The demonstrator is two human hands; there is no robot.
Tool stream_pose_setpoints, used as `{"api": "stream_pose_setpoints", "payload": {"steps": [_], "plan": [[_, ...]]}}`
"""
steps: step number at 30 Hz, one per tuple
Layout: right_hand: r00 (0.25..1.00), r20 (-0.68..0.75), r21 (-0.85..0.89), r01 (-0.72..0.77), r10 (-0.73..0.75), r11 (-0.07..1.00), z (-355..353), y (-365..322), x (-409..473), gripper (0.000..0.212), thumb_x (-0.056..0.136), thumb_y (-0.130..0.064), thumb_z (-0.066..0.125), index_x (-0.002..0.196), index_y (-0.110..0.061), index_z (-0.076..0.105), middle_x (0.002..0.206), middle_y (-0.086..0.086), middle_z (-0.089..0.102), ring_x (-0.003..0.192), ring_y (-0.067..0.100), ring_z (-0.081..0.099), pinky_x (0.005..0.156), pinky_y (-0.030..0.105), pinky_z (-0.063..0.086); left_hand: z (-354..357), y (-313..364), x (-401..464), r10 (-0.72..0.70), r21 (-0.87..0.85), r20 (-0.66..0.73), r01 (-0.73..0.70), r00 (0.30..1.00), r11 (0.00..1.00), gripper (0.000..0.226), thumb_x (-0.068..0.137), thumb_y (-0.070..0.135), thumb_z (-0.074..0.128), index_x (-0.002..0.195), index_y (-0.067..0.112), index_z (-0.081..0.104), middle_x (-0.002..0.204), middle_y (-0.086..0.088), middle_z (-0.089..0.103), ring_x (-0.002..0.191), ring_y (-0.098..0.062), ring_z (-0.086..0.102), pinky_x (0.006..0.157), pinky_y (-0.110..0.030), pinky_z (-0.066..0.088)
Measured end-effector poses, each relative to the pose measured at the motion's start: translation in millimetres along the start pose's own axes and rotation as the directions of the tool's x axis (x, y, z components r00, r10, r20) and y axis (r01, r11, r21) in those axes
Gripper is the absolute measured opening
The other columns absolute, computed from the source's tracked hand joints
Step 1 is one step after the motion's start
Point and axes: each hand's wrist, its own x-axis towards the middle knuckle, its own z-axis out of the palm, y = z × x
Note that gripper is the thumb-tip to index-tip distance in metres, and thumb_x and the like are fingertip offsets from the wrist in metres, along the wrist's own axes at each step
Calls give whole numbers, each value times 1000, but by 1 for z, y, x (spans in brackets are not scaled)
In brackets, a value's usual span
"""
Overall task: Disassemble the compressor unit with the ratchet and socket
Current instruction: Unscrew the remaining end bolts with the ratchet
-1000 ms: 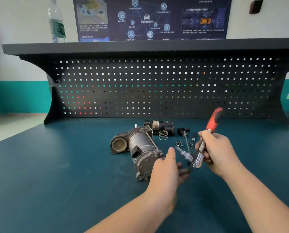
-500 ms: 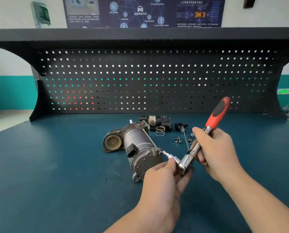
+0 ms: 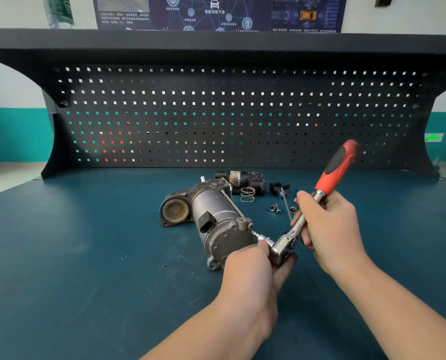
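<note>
Compressor: It is lying on its side on the blue surface, near the middle. Its round end is facing near and right.
Ratchet: It is leaning up and to the right. The red handle is pointing far and up. The shiny head is sitting low, just right of the compressor.
Bit: It is sticking out of the ratchet head toward the left. Its tip is touching a bolt on the edge of the compressor's round end.
Left hand: Its grip is closing around the ratchet head and the socket part. The fingers are curling under the head.
Right hand: Its grip is clamping on the metal bar of the ratchet, just below the red handle.
Spring: It is lying just far of the compressor, beside a dark part.
Small bits: They are lying on the surface, far of the hands.
Pegboard: It is standing at the far edge of the surface.
Bottle: It is standing on the shelf on top, far left.
</note>
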Motion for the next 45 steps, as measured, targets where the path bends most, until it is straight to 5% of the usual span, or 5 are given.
{"api": "stream_pose_setpoints", "payload": {"steps": [20,24,32,39,45], "plan": [[983,-99,81,-146,154,986,7,-5,-7,18,86,-14,50,73,-2,48,44,3,58,27,11,36,31,19,26,-1,8,-3,108,172,20,-109,994,979,8,93,0,52,87,-4,54,97,-21,61,82,-27,62,82,-39,57],[906,-141,258,-355,399,899,10,0,-6,22,90,-11,48,69,-7,43,41,2,57,23,7,31,30,12,21,3,9,-2,74,125,-16,-72,997,990,21,95,6,52,77,-3,59,82,-17,64,47,-16,63,59,-27,59],[683,27,527,-630,730,570,16,13,-8,25,98,-17,41,73,-15,37,28,-4,42,17,3,24,26,7,14,-3,8,8,106,166,58,-114,993,979,33,94,8,55,63,-2,63,54,-7,64,46,-13,62,52,-21,56],[834,-150,500,-399,531,768,13,-1,-9,21,98,-21,47,78,-16,44,61,5,54,22,5,28,30,10,18,-2,13,20,25,141,75,-35,997,989,24,92,7,57,70,-1,62,72,-13,66,62,-19,63,60,-29,59],[997,-26,37,67,-66,997,5,-18,-9,21,96,-35,51,77,-27,48,62,-4,58,38,3,44,42,18,35,-1,16,18,-95,33,124,91,988,995,11,94,2,52,89,-5,59,78,-18,65,75,-28,63,58,-36,60]]}}
